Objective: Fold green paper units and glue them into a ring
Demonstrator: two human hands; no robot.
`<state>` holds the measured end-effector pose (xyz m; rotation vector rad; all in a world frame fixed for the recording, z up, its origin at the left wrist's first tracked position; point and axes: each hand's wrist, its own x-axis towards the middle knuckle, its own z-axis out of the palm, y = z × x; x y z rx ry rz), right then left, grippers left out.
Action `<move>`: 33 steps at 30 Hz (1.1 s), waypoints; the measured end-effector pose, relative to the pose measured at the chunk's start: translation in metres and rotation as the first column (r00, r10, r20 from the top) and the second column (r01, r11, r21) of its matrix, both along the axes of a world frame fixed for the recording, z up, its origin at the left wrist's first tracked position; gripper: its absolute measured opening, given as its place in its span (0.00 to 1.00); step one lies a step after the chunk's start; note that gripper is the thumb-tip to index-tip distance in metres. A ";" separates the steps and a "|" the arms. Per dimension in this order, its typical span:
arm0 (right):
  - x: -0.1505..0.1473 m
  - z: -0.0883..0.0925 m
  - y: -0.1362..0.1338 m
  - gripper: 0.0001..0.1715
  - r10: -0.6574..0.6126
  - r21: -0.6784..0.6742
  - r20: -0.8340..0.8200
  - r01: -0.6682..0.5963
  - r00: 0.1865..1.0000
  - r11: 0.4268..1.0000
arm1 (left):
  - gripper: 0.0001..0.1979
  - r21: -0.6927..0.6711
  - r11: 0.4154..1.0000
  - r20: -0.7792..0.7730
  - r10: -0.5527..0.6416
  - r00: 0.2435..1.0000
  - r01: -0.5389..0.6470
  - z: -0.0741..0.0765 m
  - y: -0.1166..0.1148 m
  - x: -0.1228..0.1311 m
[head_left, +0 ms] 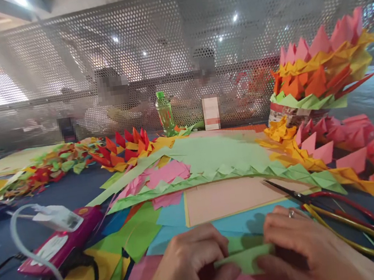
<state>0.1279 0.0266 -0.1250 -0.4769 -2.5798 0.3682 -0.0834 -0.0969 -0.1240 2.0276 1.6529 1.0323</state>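
Between my two hands, low in the middle of the view, is a folded piece of light green paper (246, 258). My left hand (192, 261) pinches its left end with thumb and fingers. At the other end, my right hand (293, 245), with a ring on one finger, grips it the same way. Pink and blue sheets (172, 234) of paper lie beneath. Scissors (338, 216) with red and yellow handles rest to the right of my right hand. Beyond the hands, a chain of folded green paper (212, 178) curves across a large pale green sheet (223, 151).
A magenta power strip (65, 241) with a white plug and cables lies at left. Paper scraps (62, 163) are heaped behind it. Red and orange folded pieces (129, 147), a green-capped bottle (165, 115) and a tall stacked paper piece (318, 67) stand farther back, before a perforated metal screen (147, 48).
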 end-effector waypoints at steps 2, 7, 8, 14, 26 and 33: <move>0.000 -0.009 0.003 0.19 -0.026 -0.004 0.085 0.026 0.996 1.000 | 0.10 -0.011 1.000 0.025 0.030 0.999 -0.029 -0.002 0.004 -0.001; -0.001 -0.016 0.006 0.18 -0.046 0.033 0.133 0.042 0.990 0.999 | 0.13 0.014 0.996 0.009 0.088 0.996 -0.088 -0.009 0.012 -0.007; -0.001 -0.015 0.005 0.18 -0.042 0.040 0.124 0.038 0.991 0.998 | 0.12 0.027 0.996 -0.004 0.086 0.996 -0.085 -0.011 0.012 -0.007; -0.002 -0.011 0.003 0.19 -0.051 0.058 0.104 0.045 0.993 0.997 | 0.11 0.056 0.996 -0.063 0.078 0.995 -0.074 -0.014 0.009 -0.004; -0.002 -0.011 0.001 0.18 -0.023 0.012 0.112 0.022 0.993 1.000 | 0.10 0.022 0.989 -0.250 0.148 0.957 -0.147 -0.003 0.008 -0.002; 0.000 -0.021 0.003 0.17 -0.003 0.011 0.108 0.002 0.994 1.000 | 0.16 0.018 0.990 -0.196 0.137 0.971 -0.136 0.000 0.007 -0.001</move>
